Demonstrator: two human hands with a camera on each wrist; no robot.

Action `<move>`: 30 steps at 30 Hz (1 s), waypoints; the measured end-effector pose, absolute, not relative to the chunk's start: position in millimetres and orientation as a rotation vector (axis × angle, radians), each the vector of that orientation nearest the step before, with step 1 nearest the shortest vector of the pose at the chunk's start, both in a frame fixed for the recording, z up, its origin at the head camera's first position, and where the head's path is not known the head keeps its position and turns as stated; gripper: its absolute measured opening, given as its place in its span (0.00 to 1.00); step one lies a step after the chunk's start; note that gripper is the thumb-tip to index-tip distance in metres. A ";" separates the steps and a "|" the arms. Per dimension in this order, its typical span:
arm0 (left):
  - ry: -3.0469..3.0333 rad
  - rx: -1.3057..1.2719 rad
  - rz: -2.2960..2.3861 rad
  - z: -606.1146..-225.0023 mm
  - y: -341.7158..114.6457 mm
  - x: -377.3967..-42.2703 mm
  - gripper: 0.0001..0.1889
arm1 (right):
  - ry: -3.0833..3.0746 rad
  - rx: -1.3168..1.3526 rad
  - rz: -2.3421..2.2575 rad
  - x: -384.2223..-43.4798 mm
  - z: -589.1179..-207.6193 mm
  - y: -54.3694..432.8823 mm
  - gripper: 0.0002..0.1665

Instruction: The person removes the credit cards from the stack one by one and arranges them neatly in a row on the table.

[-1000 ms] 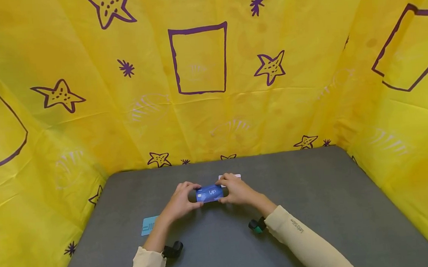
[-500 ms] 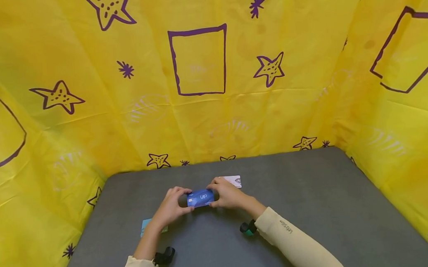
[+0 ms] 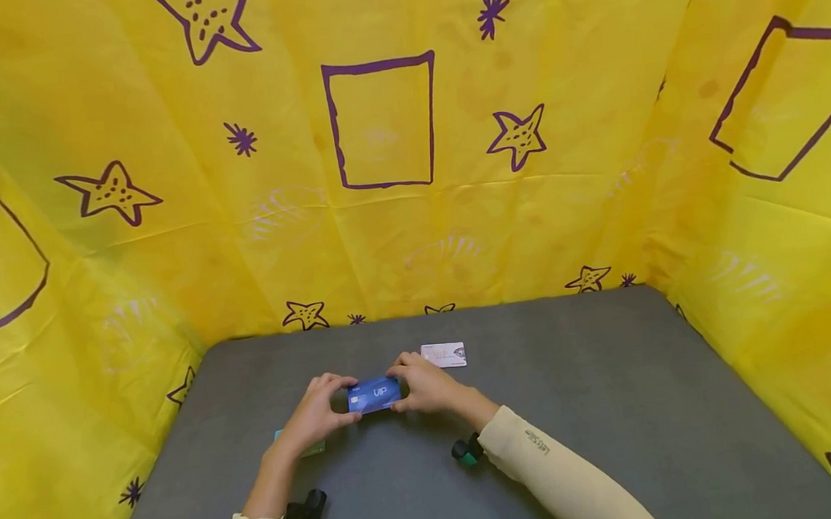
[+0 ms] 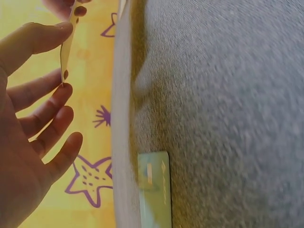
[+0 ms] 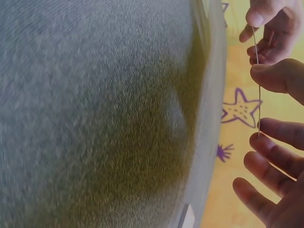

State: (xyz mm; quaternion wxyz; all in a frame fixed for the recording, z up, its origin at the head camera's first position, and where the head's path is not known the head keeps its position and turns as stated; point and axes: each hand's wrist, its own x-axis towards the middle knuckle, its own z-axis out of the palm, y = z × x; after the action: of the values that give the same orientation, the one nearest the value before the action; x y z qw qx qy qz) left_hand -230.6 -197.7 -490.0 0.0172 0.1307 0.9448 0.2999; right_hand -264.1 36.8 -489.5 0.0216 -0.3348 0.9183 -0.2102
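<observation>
A blue card printed "VIP" is held up between both hands, its printed face toward the head camera. My left hand pinches its left end between thumb and fingers. At the opposite end, my right hand pinches it the same way. Both wrist views show the card nearly edge-on, raised off the grey table. Below my left wrist lies a light teal card, mostly hidden by the forearm in the head view. Behind my right hand a white card lies flat.
The grey table is enclosed by yellow cloth walls with purple starfish drawings at the back and sides. A black wrist camera sits on the left wrist, and another wrist camera on the right.
Both hands have moved left and slightly nearer with the blue card. The white card has come fully into view, while the left forearm now covers more of the teal card.
</observation>
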 end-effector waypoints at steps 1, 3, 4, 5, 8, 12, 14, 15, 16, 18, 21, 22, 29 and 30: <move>2.937 0.408 0.932 -490.1 -198.7 -230.5 0.27 | 2.848 -1.037 -0.647 -264.3 -489.9 35.8 0.31; 2.937 0.415 0.934 -490.6 -200.4 -230.2 0.27 | 2.847 -1.023 -0.643 -264.4 -491.2 34.0 0.31; 2.935 0.419 0.938 -490.9 -201.1 -230.0 0.27 | 2.848 -1.014 -0.640 -264.4 -492.0 33.2 0.31; 2.934 0.422 0.941 -491.0 -201.7 -229.5 0.27 | 2.846 -1.006 -0.637 -264.2 -492.8 32.3 0.31; 2.938 0.426 0.934 -492.3 -203.9 -227.7 0.26 | 2.835 -0.994 -0.633 -262.8 -494.0 28.9 0.31; 2.944 0.409 0.926 -494.0 -208.0 -224.8 0.26 | 2.834 -1.001 -0.605 -260.1 -494.2 23.1 0.31; 2.945 0.402 0.919 -494.7 -210.1 -223.9 0.26 | 2.847 -1.014 -0.580 -259.1 -494.9 20.3 0.31; 2.944 0.394 0.916 -495.0 -211.2 -223.5 0.26 | 2.853 -1.019 -0.569 -258.8 -495.4 19.0 0.31; 2.941 0.386 0.915 -495.3 -212.0 -223.3 0.26 | 2.858 -1.023 -0.562 -258.4 -495.9 17.8 0.31; 2.937 0.382 0.899 -495.7 -214.1 -222.9 0.26 | 2.867 -1.032 -0.547 -258.0 -497.6 15.6 0.31; 2.933 0.391 0.885 -496.3 -217.8 -222.7 0.26 | 2.867 -1.034 -0.536 -257.6 -499.2 12.4 0.31; 2.930 0.397 0.887 -496.2 -219.0 -222.7 0.26 | 2.866 -1.035 -0.531 -257.3 -499.7 11.2 0.31; 2.922 0.424 0.852 -496.4 -228.6 -222.9 0.26 | 2.863 -1.055 -0.514 -254.6 -501.8 2.5 0.31; 2.919 0.422 0.844 -496.7 -229.4 -222.7 0.26 | 2.859 -1.054 -0.513 -254.2 -502.3 1.5 0.31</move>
State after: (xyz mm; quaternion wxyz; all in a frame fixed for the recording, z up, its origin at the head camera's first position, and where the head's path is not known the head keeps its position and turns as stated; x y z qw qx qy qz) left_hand -222.7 -229.4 -496.7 0.0370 0.1374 0.9508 0.2750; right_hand -254.2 1.5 -502.3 0.0258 -0.3409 0.9250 -0.1659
